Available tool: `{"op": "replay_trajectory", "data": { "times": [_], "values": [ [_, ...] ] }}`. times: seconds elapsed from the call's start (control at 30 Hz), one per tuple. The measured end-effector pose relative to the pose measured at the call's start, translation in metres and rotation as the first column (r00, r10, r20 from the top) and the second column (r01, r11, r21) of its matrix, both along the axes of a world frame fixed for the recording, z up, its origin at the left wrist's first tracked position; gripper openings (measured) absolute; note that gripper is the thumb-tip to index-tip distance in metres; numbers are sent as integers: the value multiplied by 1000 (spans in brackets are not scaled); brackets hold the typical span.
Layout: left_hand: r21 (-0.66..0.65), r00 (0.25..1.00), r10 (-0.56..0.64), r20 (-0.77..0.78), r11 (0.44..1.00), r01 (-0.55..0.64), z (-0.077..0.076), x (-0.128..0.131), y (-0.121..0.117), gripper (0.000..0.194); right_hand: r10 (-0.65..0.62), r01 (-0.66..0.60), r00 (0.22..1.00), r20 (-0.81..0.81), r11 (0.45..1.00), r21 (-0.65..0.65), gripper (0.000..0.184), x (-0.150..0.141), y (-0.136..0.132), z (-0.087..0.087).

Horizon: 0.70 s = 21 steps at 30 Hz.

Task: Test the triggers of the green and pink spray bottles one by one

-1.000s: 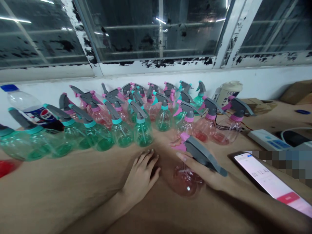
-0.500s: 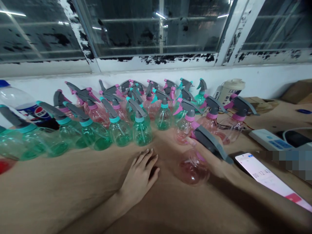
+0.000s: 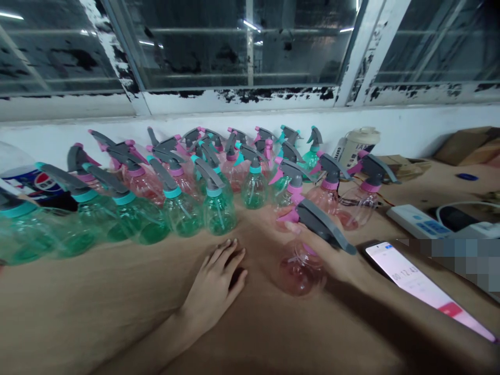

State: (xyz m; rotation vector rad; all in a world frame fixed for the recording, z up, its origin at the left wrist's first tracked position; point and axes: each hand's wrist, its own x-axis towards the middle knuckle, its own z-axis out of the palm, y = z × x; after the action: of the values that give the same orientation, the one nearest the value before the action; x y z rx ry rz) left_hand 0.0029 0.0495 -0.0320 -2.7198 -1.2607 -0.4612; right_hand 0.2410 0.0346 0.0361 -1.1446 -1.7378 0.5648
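My left hand (image 3: 214, 284) lies flat on the brown table (image 3: 97, 302), fingers stretched out and holding nothing. My right hand (image 3: 332, 258) is wrapped round a pink spray bottle (image 3: 300, 268) with a grey trigger head (image 3: 320, 225), held upright just in front of the rows. Several green spray bottles (image 3: 216, 213) and pink spray bottles (image 3: 336, 195) with grey heads stand in rows along the wall behind both hands.
A phone (image 3: 424, 284) with a lit timer screen lies right of my right arm. A white power strip (image 3: 416, 220), a beige cup (image 3: 355, 146), cardboard pieces (image 3: 464, 146) and a soda bottle (image 3: 27, 179) are around. A window runs above the wall.
My right hand has carried the pink bottle a little away from me, toward the rows, and set it more upright. My left hand has stayed flat in place.
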Motion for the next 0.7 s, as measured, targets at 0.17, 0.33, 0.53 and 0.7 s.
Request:
{"op": "replay_trajectory", "data": {
  "times": [0.17,0.33,0.53,0.7],
  "values": [
    [1,1000,-6,3,1000,6,1,0,-1,36,-21,22,999,-26,999,35,16,-3,-2,6],
    [-6,1000,3,-2,1000,-3,1,0,-2,36,4,-4,1000,-19,1000,22,17,-2,-3,2],
    [5,1000,19,-1,1000,-19,-1,0,-2,36,3,-3,1000,-17,1000,10,28,-2,1,-3],
    [10,1000,26,-7,1000,-26,-1,-1,-3,36,-42,43,999,-30,999,33,26,1,2,-3]
  ]
}}
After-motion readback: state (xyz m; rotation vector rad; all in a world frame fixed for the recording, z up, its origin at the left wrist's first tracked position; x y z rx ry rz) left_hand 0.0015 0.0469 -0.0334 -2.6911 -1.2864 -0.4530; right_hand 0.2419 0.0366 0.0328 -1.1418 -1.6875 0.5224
